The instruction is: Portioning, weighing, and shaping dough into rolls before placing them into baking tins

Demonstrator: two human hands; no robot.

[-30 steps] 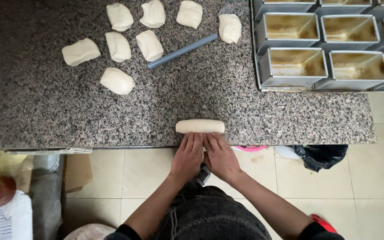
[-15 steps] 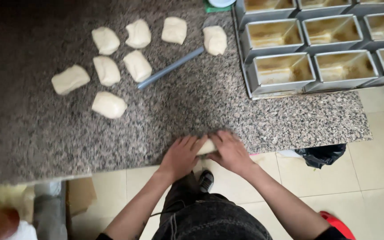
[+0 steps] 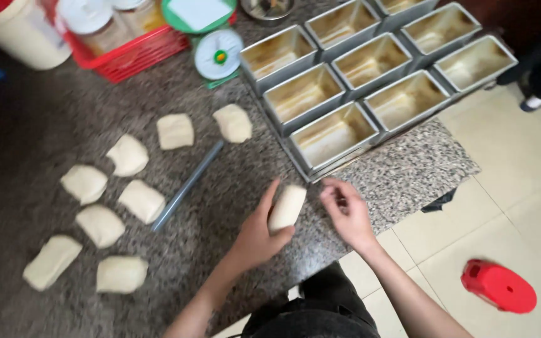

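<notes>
The view has swung since a second ago, when a rolled dough log lay crosswise at the desk edge under both hands; now the log is lifted, which suggests rolling is finished. Metal loaf tins stand just beyond it. The left hand is closed around the dough log, whose long axis runs from near-left up toward the tins. The right hand hovers beside it, loosely open and empty. Nine unshaped dough pieces and a rod lie left.

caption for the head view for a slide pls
Left hand lifts a rolled dough piece beside the open right hand, near metal loaf tins on a granite counter.
</notes>
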